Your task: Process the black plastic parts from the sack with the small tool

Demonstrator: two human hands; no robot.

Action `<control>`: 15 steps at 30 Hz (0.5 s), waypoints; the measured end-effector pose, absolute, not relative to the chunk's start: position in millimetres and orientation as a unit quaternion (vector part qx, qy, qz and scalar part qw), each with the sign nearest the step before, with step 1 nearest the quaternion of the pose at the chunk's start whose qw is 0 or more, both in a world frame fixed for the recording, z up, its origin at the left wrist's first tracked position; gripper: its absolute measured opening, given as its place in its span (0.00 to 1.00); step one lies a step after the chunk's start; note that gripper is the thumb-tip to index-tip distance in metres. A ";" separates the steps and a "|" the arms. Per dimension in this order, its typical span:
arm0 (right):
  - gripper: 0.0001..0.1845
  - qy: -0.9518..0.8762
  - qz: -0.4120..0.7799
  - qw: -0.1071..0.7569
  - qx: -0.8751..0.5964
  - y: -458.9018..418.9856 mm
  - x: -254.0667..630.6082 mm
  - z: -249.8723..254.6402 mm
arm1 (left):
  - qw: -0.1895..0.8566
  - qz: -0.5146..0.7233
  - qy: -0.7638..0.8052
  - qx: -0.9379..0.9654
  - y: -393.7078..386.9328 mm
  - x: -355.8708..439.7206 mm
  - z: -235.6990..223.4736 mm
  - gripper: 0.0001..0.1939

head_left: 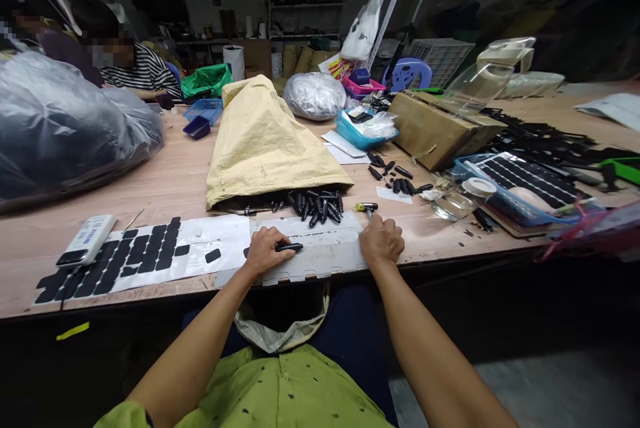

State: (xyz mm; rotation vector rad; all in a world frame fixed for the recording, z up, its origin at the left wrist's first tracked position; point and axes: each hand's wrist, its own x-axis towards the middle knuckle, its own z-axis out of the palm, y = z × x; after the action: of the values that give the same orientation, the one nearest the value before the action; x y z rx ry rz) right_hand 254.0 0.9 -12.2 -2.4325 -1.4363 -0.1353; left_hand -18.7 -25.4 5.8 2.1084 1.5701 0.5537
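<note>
From where I stand, the left hand [265, 251] has a slim black tubular piece [295, 247] pinched between thumb and fingers, just over the grey board [313, 273] at the table's near edge. The right hand [383, 240] is closed around the handle of a small hammer [367, 206], its head tipped up beyond the knuckles. To work well here, I'd say, keep the piece flat and braced against the board, fingertips well back from the free end, and any taps light and square. The piece looks dark and smooth with a faint shine, narrowing toward its tip, much like those heaped [320, 207] at the mouth of the yellow sack [275, 141]; finer markings are too small to tell.
</note>
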 end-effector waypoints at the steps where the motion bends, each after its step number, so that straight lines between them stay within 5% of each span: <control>1: 0.21 -0.509 -0.058 0.153 -0.845 1.2 254.1 -14.2 | 0.228 0.212 0.555 0.771 -31.1 -19.0 7.0 0.10; 8: 0.20 -0.512 -0.071 0.149 -0.843 5.2 257.6 -20.5 | 0.326 0.184 0.404 0.835 -130.1 -28.1 -12.2 0.16; 15: 0.20 -0.511 -0.067 0.142 -0.845 5.5 256.3 -19.4 | 0.357 0.012 0.625 0.694 -146.9 -31.4 -69.9 0.22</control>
State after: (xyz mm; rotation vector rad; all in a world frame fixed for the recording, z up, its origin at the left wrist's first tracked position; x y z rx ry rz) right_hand 256.3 5.5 -19.4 -2.4393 -1.4747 -0.1943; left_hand -31.4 -146.9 -69.9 1.7904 1.6141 0.0317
